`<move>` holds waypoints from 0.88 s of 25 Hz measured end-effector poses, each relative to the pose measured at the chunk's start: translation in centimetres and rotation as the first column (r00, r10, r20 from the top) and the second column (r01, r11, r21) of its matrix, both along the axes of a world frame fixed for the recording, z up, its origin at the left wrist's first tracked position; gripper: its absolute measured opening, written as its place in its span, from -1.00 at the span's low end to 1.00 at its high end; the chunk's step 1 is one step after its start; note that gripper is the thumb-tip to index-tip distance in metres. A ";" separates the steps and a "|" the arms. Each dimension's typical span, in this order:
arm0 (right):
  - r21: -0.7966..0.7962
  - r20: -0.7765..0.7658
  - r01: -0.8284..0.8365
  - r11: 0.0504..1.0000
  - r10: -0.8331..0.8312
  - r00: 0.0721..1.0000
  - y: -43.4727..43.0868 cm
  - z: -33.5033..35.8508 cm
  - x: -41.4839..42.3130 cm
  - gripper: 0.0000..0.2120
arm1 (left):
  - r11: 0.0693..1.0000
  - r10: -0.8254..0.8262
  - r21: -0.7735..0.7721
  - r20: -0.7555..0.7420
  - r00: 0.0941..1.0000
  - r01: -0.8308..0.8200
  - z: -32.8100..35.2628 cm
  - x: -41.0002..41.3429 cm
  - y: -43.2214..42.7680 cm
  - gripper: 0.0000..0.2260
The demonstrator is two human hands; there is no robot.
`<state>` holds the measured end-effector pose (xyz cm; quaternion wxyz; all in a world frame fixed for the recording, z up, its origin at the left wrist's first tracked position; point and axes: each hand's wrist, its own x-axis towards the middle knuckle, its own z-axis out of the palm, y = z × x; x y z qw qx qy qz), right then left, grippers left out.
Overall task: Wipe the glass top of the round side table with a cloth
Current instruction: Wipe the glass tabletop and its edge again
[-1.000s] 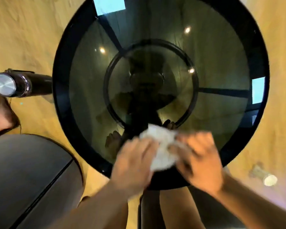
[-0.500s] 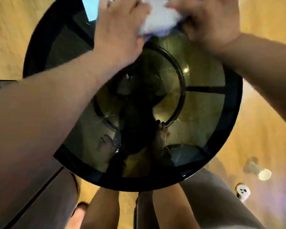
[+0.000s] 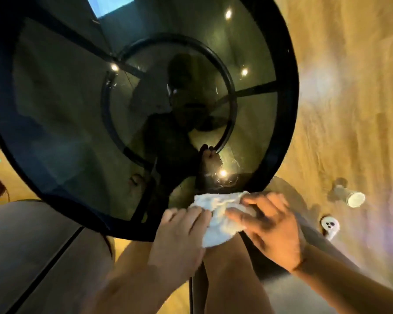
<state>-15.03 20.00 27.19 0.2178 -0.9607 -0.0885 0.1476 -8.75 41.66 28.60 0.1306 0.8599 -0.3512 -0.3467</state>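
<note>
At the near rim of the round side table point(image 3: 288, 91), white cloth point(image 3: 216, 214) bunched, partly on glass, partly overhanging the edge; left hand point(image 3: 179, 241) fingers curled, pressing cloth's left side; right hand point(image 3: 272, 230) fingers loosely spread, fingertips on cloth's right side; both blurred; right of table on wood floor point(image 3: 349, 87), a small cup point(image 3: 352, 198) on its side; no readable writing.

The table point(image 3: 288, 91) runs off the top and left edges; both hands point(image 3: 179, 236) blur, hiding part of the cloth point(image 3: 216, 214).
</note>
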 end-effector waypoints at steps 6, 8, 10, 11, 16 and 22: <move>-0.047 0.153 -0.143 0.989 0.149 0.977 -5.0 -0.9 10.8 -0.75 | 0.994 -0.029 -0.097 0.262 0.965 0.057 -1.8 8.1 -3.2 -0.59; -0.123 0.245 -0.067 0.990 0.095 0.965 -7.8 -0.9 18.0 -0.76 | 0.997 -0.018 -0.062 0.399 0.917 0.047 -2.5 14.9 -6.8 -0.58; -0.250 0.238 -0.029 0.968 0.091 0.967 -10.2 -1.6 24.3 -0.66 | 0.998 0.051 0.004 0.501 0.864 -0.061 -3.3 21.9 -10.6 -0.62; -0.293 0.186 0.014 0.956 0.043 0.982 -11.3 -2.9 26.2 -0.63 | 0.986 0.155 -0.030 0.519 0.840 -0.163 -3.6 24.8 -12.1 -0.66; -0.205 -0.213 0.332 0.921 -0.373 0.903 -10.9 -6.5 26.4 -0.68 | 0.911 0.404 -0.163 0.168 0.899 -0.379 -3.4 26.7 -13.5 -0.75; -0.162 0.219 0.429 0.889 -0.391 0.894 -7.5 -0.7 16.2 -0.59 | 0.983 0.178 -0.119 0.419 0.890 -0.141 -1.6 18.2 -12.9 -0.61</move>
